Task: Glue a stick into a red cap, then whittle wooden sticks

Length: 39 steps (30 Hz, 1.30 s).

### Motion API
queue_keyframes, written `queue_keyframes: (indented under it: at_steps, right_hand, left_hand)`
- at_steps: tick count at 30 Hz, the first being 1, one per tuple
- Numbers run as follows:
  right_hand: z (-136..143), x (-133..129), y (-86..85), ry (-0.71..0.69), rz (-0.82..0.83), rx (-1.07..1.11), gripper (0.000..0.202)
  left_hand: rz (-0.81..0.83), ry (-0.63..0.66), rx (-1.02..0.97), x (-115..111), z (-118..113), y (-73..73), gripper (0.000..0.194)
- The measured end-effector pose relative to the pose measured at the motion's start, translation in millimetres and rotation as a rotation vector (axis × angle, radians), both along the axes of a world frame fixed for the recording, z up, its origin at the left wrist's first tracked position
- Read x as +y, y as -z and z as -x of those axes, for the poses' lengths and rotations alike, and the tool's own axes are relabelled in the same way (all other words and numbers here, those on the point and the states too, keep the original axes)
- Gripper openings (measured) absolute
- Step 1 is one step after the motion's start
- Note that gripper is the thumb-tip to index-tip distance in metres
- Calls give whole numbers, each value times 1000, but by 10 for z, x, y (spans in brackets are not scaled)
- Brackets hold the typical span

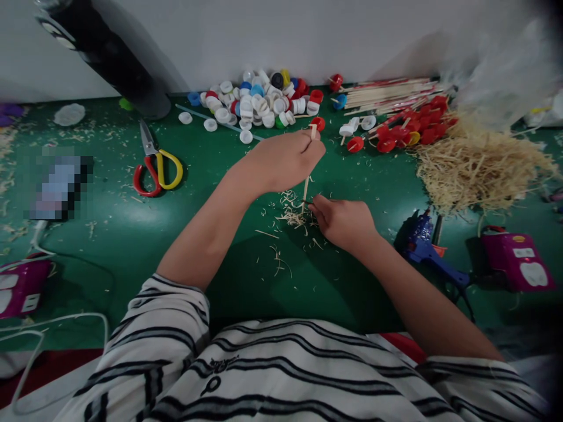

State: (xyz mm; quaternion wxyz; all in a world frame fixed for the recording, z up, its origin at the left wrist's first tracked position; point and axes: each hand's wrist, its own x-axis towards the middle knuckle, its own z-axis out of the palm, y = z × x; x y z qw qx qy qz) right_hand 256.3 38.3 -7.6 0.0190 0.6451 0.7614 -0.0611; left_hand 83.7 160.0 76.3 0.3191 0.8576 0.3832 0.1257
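Observation:
My left hand (281, 161) is closed around the top of a thin wooden stick (306, 189) that stands nearly upright on the green table (132, 228). My right hand (343, 221) is closed at the stick's lower end, pinching a small dark tool I cannot make out against it. Fine wood shavings (292, 218) lie on the table right under the stick's tip.
A pile of plastic bottle caps (255, 102) lies at the back, red caps on sticks (413, 129) and a bundle of sticks (391, 94) to the right. A heap of shavings (479, 167), a blue glue gun (424, 249), scissors (156, 167) and purple boxes (516, 258) surround the work spot.

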Motion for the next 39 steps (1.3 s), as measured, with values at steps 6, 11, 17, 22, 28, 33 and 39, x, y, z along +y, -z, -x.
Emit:
queue_keyframes:
  at_steps: [6, 11, 17, 22, 28, 33, 39]
  right_hand:
    - [13, -29, -9, -32, 68, -62, 46]
    - [6, -47, 1, -42, 81, -83, 42]
    - [38, 65, -47, -5, -62, 33, 53]
    - [69, 156, -163, 60, -225, 96, 54]
    - [54, 144, -166, 30, -229, 123, 55]
    - [57, 136, -122, -10, -196, 146, 54]
    - [33, 93, -81, 14, -113, 109, 51]
  left_hand:
    - [-6, -27, 1, 41, 43, 19, 40]
    - [-16, -74, 58, 53, 60, 1, 40]
    - [-33, -84, 90, 34, 59, -39, 32]
    - [-42, -60, 88, -9, 46, -76, 22]
    - [-46, -33, 72, -50, 17, -65, 26]
    - [-69, -27, 75, -66, 1, -55, 44]
    - [-50, -41, 86, -72, -6, -80, 43]
